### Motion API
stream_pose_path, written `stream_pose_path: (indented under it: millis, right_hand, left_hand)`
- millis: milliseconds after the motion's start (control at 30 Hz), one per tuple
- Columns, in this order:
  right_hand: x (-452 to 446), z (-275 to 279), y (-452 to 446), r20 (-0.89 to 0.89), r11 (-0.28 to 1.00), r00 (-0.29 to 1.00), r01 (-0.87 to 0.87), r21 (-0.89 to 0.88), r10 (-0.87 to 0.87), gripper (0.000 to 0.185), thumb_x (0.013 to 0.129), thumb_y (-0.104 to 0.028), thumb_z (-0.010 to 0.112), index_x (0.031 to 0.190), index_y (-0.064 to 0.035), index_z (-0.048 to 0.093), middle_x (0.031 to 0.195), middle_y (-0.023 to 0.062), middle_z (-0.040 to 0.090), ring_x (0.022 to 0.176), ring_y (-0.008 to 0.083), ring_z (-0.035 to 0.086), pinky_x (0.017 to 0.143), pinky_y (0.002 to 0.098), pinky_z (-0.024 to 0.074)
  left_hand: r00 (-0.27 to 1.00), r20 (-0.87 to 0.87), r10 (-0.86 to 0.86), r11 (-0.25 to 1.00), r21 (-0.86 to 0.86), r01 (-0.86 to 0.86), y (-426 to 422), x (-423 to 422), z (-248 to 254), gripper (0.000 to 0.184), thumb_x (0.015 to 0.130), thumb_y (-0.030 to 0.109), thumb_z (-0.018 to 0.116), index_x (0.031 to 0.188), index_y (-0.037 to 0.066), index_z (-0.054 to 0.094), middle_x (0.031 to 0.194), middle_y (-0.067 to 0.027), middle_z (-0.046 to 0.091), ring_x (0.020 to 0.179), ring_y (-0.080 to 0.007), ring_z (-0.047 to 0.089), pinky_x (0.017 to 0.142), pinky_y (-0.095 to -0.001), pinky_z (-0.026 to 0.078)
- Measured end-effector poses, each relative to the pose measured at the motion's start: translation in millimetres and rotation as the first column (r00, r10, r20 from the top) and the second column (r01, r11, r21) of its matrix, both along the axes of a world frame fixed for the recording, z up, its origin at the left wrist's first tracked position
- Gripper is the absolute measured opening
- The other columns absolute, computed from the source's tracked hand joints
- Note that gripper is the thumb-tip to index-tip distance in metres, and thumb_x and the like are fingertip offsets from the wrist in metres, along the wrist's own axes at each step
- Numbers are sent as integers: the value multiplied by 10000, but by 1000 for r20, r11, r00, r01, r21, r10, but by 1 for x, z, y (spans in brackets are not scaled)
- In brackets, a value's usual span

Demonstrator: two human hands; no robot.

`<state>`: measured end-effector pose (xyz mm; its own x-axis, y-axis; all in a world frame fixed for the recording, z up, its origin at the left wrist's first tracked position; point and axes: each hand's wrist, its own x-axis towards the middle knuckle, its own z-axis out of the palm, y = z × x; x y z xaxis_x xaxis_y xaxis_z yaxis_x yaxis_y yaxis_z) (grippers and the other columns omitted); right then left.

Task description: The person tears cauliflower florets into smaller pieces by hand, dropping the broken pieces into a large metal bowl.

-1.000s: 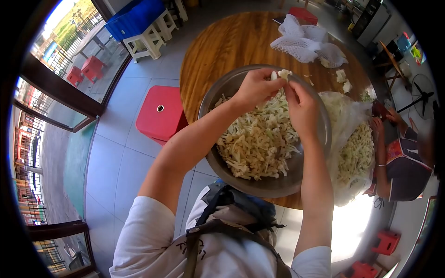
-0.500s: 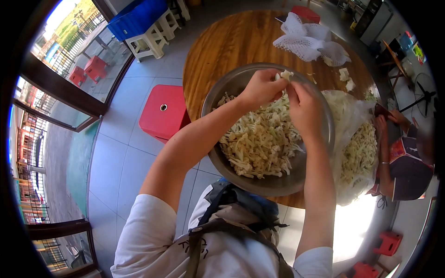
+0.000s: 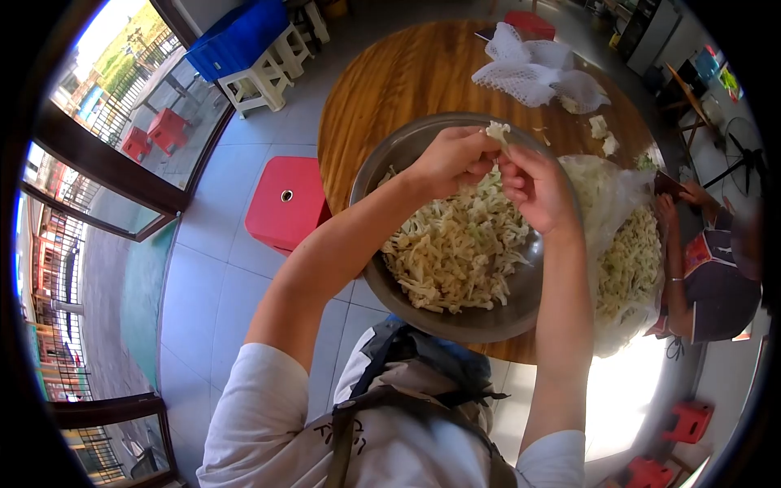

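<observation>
A small pale cauliflower floret (image 3: 498,132) is pinched between my two hands above the far side of a wide metal bowl (image 3: 527,324). My left hand (image 3: 457,161) has its fingers curled and pressed on the floret. On the other side my right hand (image 3: 534,185) holds it between thumb and forefinger, the other fingers bent toward the palm. Below them, a heap of cut cauliflower pieces (image 3: 455,252) fills much of the bowl. Right of the bowl, a clear plastic bag (image 3: 606,329) holds more cut cauliflower.
The round wooden table (image 3: 366,89) bears white netting (image 3: 529,73) and loose cauliflower chunks (image 3: 602,134). A red stool (image 3: 285,203) stands at its left. Another person (image 3: 716,276) sits at the right, arms near the bag. A blue crate (image 3: 240,37) rests on white stools at the back.
My right hand has turned, with its lower fingers now curled and more visible. The floret stays between both hands, and the view has shifted slightly.
</observation>
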<state>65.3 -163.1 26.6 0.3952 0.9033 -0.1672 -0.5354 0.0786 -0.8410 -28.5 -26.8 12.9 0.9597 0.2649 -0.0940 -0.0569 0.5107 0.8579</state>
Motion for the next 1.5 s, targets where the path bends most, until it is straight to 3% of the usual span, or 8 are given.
stream_pose_path:
  millis: [167,233,300,400,600,800,1200,1500]
  right_hand:
    - [8,-9,2,-139,997,988,-60,44,66,213,893,-226,537,829,-25,569,677,-28,476,550,41,386,485,176,327]
    - [-3,-11,9,409,978,897,204,-46,-168,228,892,-247,542,863,-24,578,693,-15,506,566,55,426,505,191,352]
    - [-19,-7,12,878,896,399,438,70,-264,223,874,-239,572,952,-31,592,734,26,570,619,98,509,550,236,404]
    - [-18,-20,19,884,847,180,416,330,-432,216,838,-175,608,994,-26,590,784,74,598,651,166,561,569,282,434]
    - [-14,-23,19,891,831,-341,365,420,-301,195,809,-103,595,993,-39,581,831,98,581,708,288,585,560,363,463]
    - [-20,-24,18,873,844,-474,419,336,-113,113,812,-97,563,916,-58,543,746,87,525,656,291,572,518,383,449]
    - [-15,-19,17,962,896,112,403,186,-250,137,853,-152,530,878,-39,602,673,163,568,604,301,552,528,347,408]
    - [-5,-19,16,640,961,745,275,-38,-189,206,863,-192,548,799,-9,618,590,-35,471,512,41,389,456,213,285]
  left_hand:
    - [1000,9,-1,1000,-15,1,-2,-2,4,93,840,121,521,785,49,506,700,-2,477,513,-50,382,425,-200,277]
    - [996,-29,80,996,-27,-81,-1,3,-1,101,844,125,523,780,48,509,699,-1,477,527,-52,390,427,-201,282]
    - [989,-53,136,990,-34,-138,3,6,-5,109,847,128,524,775,48,513,701,1,478,542,-53,399,429,-201,287]
    - [987,-50,151,988,-18,-152,7,8,-10,115,851,132,524,770,50,520,706,5,484,561,-52,411,432,-201,294]
    - [989,-36,140,990,8,-140,5,6,-8,110,847,127,525,763,55,529,708,7,493,572,-55,428,441,-201,305]
    - [991,-58,125,992,20,-124,7,8,-16,105,837,124,532,754,61,525,709,-1,497,568,-63,431,445,-204,305]
    - [988,-72,136,991,0,-136,3,5,-11,112,835,113,513,736,62,514,707,-1,484,572,-72,435,451,-222,304]
    - [985,-77,151,988,-16,-153,0,4,-9,132,833,111,509,714,54,520,700,-17,492,571,-83,435,455,-229,299]
